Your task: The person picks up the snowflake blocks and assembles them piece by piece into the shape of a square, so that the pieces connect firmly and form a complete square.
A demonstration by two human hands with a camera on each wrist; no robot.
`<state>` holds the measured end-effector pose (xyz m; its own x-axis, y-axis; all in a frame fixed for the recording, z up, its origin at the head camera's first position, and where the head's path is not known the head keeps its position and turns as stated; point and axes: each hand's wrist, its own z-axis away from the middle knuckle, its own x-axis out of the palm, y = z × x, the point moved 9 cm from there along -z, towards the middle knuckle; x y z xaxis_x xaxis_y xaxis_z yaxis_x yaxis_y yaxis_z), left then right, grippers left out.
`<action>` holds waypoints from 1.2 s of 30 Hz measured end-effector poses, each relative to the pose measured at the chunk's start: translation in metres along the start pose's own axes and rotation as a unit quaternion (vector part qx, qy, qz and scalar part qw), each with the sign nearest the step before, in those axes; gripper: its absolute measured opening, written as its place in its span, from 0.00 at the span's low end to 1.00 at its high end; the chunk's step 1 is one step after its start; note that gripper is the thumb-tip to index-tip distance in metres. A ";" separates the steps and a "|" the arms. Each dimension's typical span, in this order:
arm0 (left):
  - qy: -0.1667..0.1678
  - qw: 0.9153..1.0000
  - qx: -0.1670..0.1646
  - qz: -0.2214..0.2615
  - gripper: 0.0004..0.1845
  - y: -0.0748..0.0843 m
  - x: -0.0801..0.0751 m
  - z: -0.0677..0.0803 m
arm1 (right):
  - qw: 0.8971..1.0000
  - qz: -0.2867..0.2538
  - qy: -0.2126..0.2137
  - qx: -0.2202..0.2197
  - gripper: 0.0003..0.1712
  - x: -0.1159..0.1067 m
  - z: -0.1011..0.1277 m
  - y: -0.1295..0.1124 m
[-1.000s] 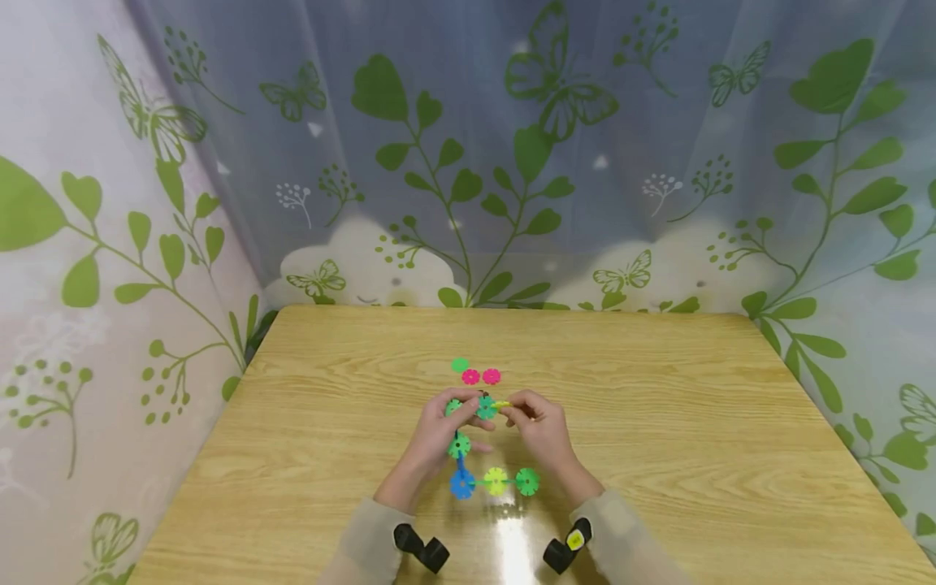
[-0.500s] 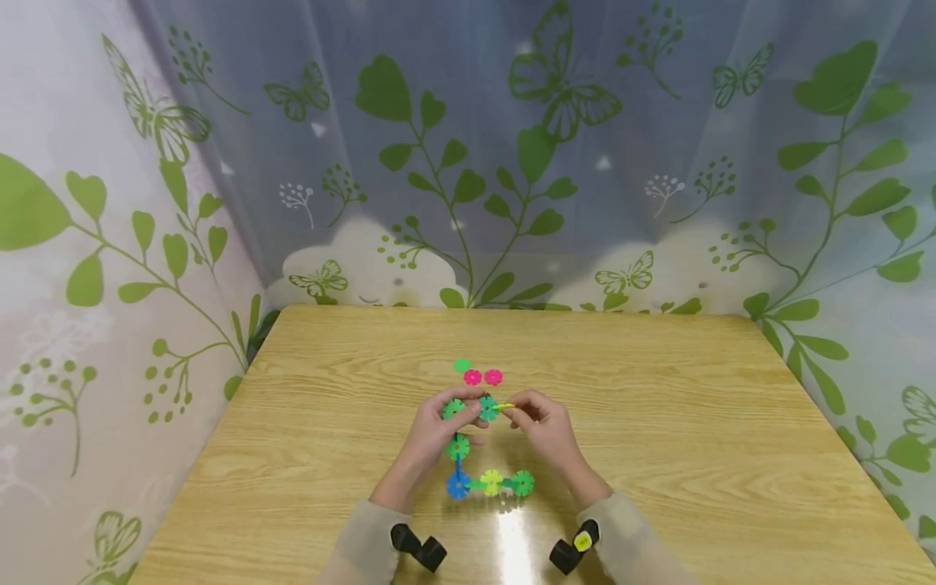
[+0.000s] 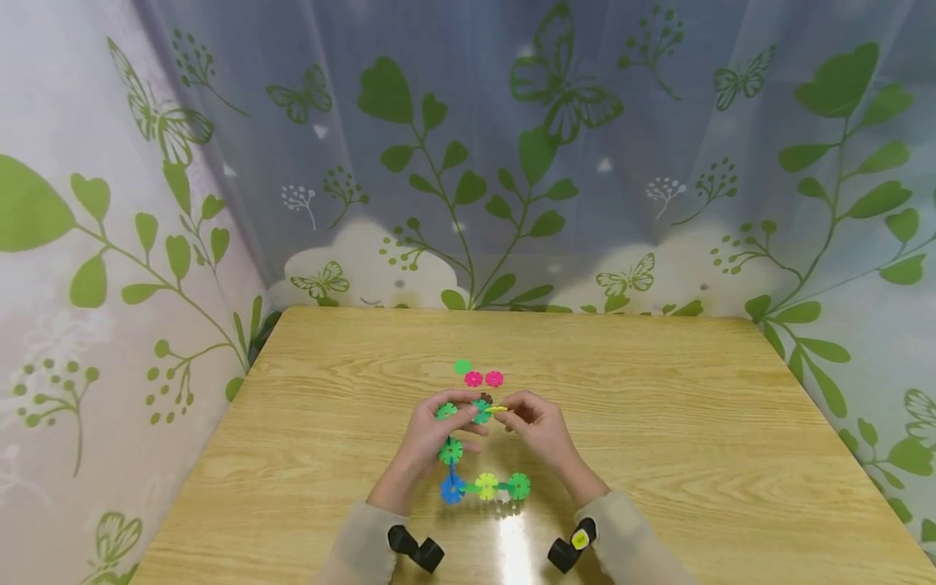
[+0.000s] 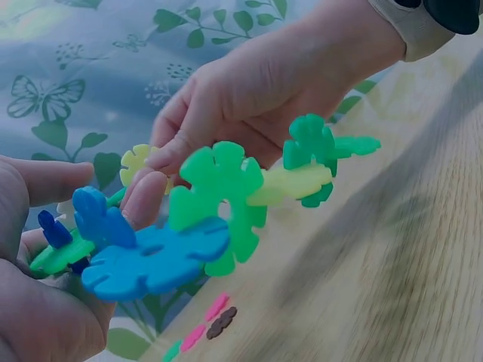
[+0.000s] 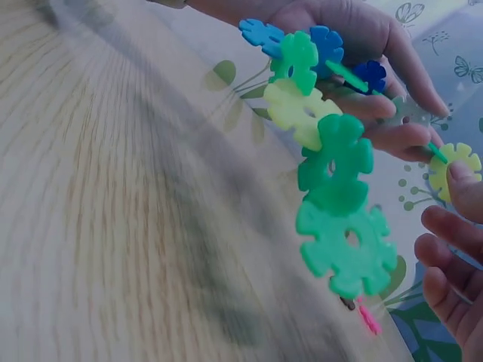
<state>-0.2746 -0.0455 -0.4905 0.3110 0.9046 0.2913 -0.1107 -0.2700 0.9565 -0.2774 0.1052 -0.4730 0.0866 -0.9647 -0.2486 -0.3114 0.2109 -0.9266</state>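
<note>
Fingers first: the right hand (image 3: pixel 537 426) has thumb and forefinger pinched on a small yellow disc (image 3: pixel 500 409), held edge-on, the other fingers loosely curled beneath. The left hand (image 3: pixel 431 431) has its fingers curled round the top end of the snowflake chain (image 3: pixel 468 463), clamped on the green discs there.

Key relation: the yellow disc sits at about 3 o'clock from the chain's top green disc (image 3: pixel 480 410), just beside it, prob. touching at the rim; can't tell from the head view whether the slots are engaged. In the right wrist view the yellow disc (image 5: pixel 455 167) lies at the fingertip w/ a thin green piece meeting its edge. The right hand is the nearer one to that joint; the left only steadies.

Chain's long axis: runs from the left hand's grip toward 6 o'clock, down to a blue disc (image 3: pixel 451 489), then turns toward 3 o'clock through a yellow-green disc to a green one, so an L shape, its lower run low over the wooden table (image 3: pixel 658 455).

Loose pieces at 12 o'clock from the hands, near but apart: a green disc (image 3: pixel 462 366), two pink discs (image 3: pixel 483 379), plus a dark one half hidden behind the fingers.

Writing/brands: none readable. Curtain (image 3: pixel 512 146) carries leaf and butterfly print only.
</note>
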 end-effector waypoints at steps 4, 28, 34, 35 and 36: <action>0.011 1.000 0.001 -0.004 0.25 0.000 -0.003 0.000 | 0.999 0.027 0.000 0.019 0.07 -0.004 -0.003 0.017; 0.020 1.000 0.001 -0.002 0.20 0.001 -0.007 0.000 | 0.972 0.230 -0.045 0.031 0.12 0.016 -0.042 0.049; 0.021 1.000 0.002 -0.010 0.19 0.002 -0.007 0.001 | 0.957 0.282 -0.067 0.031 0.18 0.027 -0.048 0.052; 0.021 1.000 0.002 -0.010 0.19 0.002 -0.007 0.001 | 0.951 0.299 -0.069 0.030 0.18 0.028 -0.048 0.052; 0.020 1.000 0.002 -0.010 0.19 0.002 -0.007 0.001 | 0.946 0.317 -0.070 0.028 0.18 0.030 -0.049 0.052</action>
<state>-0.2761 -0.0525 -0.4910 0.2743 0.9224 0.2719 -0.1015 -0.2533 0.9620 -0.3372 0.0799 -0.5153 0.0245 -0.6131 -0.7897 -0.2918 0.7511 -0.5922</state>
